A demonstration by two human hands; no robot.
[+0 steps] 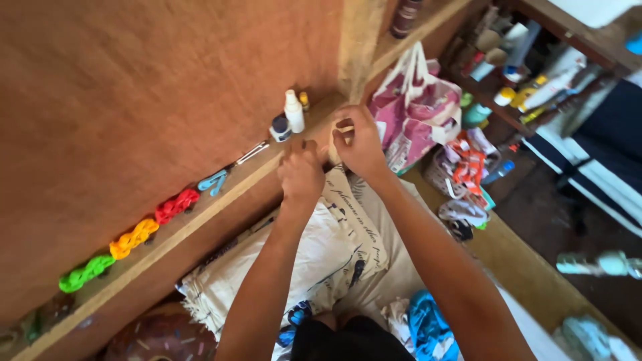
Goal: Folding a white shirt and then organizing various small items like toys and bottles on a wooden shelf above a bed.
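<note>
From my remote view, both hands, left hand [301, 175] and right hand [359, 142], are pinched shut on a small pale strip [332, 148] up by the wooden ledge [200, 208], probably light and floppy, so I'd grip its ends.

Coloured braided cords [137, 235] along wooden ledge [221, 194]

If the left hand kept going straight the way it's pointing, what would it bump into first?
Most likely the wooden ledge on the brown wall, about where the small dark-capped jar and white spray bottle stand. The left hand points up toward them; depth is hard to judge, so which comes first is unclear.
</note>
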